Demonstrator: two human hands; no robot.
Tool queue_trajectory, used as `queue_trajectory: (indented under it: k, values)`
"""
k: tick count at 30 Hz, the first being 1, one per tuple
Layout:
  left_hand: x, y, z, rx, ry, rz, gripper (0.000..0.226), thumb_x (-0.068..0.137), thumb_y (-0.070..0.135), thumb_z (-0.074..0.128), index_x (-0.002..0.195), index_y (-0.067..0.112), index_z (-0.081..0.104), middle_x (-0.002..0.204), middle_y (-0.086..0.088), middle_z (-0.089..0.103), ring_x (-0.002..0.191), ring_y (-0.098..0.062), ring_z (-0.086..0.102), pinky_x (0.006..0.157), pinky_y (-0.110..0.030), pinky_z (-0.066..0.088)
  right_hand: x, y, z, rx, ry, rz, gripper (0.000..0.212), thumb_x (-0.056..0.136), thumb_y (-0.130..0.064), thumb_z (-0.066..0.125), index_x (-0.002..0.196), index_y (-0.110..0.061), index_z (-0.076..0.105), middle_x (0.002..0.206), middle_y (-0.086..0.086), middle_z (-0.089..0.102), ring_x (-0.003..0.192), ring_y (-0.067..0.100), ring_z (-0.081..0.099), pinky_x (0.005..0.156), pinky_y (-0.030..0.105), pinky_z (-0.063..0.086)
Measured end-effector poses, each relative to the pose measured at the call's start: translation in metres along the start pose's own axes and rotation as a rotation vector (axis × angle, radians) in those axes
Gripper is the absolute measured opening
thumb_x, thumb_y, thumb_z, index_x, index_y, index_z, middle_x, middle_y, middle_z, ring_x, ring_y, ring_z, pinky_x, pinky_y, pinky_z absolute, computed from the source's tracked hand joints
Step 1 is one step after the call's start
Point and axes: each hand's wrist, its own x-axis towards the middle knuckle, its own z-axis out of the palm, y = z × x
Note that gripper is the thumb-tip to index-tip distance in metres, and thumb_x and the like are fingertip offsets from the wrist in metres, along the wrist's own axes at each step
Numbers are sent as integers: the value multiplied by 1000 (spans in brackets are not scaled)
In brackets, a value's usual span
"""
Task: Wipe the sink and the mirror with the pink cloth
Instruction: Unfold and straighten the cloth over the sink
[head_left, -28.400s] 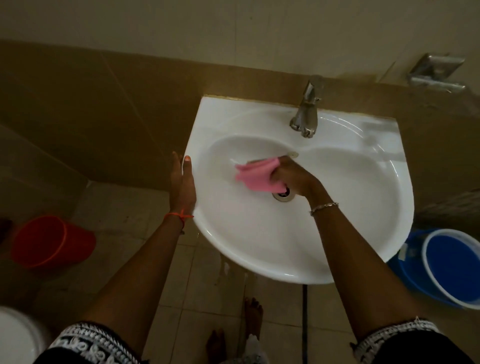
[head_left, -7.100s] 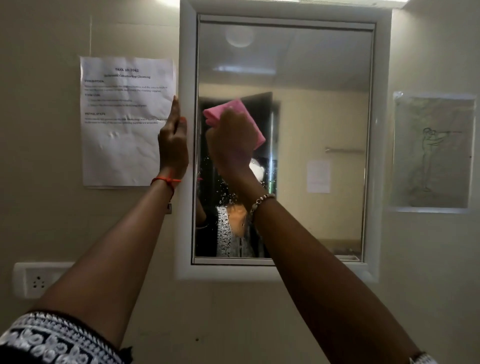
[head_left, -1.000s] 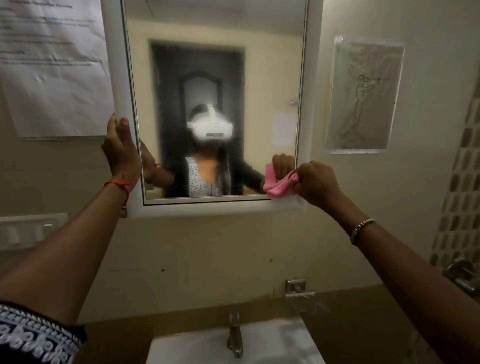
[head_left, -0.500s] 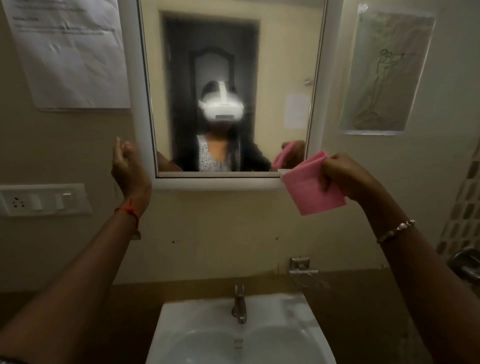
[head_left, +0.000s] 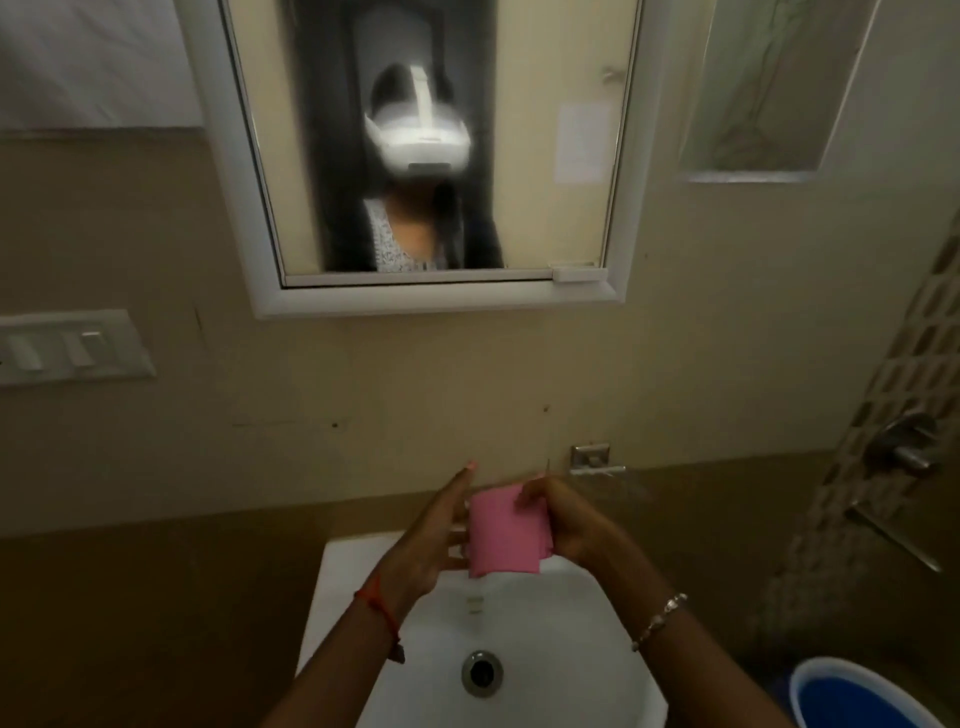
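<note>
The pink cloth (head_left: 506, 531) hangs folded between both hands, above the back of the white sink (head_left: 587, 639). My right hand (head_left: 563, 525) pinches its right edge between thumb and fingers. My left hand (head_left: 434, 540) touches the cloth's left edge with its fingers spread. The hands and cloth hide the tap. The drain (head_left: 482, 672) shows in the bare basin below. The white-framed mirror (head_left: 311, 156) hangs on the wall above, with nothing touching it.
A white switch plate (head_left: 67, 348) is on the wall at left. Papers hang on either side of the mirror. A small metal holder (head_left: 592, 457) and a wall tap (head_left: 906, 447) sit at right. A blue bucket (head_left: 857, 696) stands on the floor at lower right.
Both hands have come down from the mirror to just above the sink. My left hand let go of the mirror frame and now meets the cloth. The view has tilted downward.
</note>
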Motion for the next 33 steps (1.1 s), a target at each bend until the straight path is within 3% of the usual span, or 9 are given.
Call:
queue_trajectory:
  k: [3,7,11,15,18,22,27,30,33]
  values:
    - [12,-13,-1,40,-81,-94,61,77,70,42,118,25,46,120,-7,52,114,-32,51,96,-54,43,5,12,0,-19,-62,39,44,87,-23,47,125,-1,48,127,25,54,108,36,56,86,44,50]
    - [31,-28,-2,8,-159,-172,101,57,80,53,139,23,34,141,-14,42,123,-39,46,98,-65,38,1,16,-6,-12,-105,76,27,93,-32,46,105,-10,53,104,15,60,92,28,58,77,41,50]
    - [48,-37,5,-70,-254,-178,109,49,74,61,142,31,25,143,-16,39,118,-39,50,85,-58,48,5,22,-22,-80,-1,39,44,90,-37,53,121,-10,39,102,13,53,92,29,56,79,43,51]
    - [59,-44,25,-197,-371,-168,82,57,65,71,127,25,52,118,-12,62,104,-30,63,79,-46,53,6,23,-30,-233,2,-35,32,92,-33,51,120,-18,45,99,12,57,87,27,59,84,40,52]
    - [63,-47,40,-407,-431,-152,68,42,48,85,101,18,68,84,-8,74,72,-19,71,63,-30,56,11,23,-38,-250,41,-74,35,92,-24,53,127,-23,45,98,10,58,82,25,58,79,36,54]
    - [82,-52,38,-445,-387,-216,54,59,44,76,99,10,62,82,-13,71,70,-25,67,65,-37,54,11,18,-59,-146,73,-77,10,95,-10,43,97,-17,51,93,11,54,80,24,57,76,36,53]
    - [101,-42,29,-538,-297,-169,21,77,32,64,77,11,62,61,-10,69,72,-26,57,64,-36,48,17,4,-110,60,163,31,18,92,0,38,108,-6,43,90,13,53,79,23,54,56,29,55]
    - [115,-32,31,-515,-329,-111,38,54,20,82,86,5,68,66,-11,73,71,-26,65,54,-29,56,22,-9,-140,56,245,21,12,90,4,40,96,-3,48,83,12,55,73,22,54,51,27,53]
    - [133,-27,49,-425,-250,-75,22,89,4,50,110,2,51,82,-12,69,82,-23,58,51,-21,56,32,-22,-164,68,350,-13,9,88,6,48,96,4,51,84,14,56,73,22,57,47,23,55]
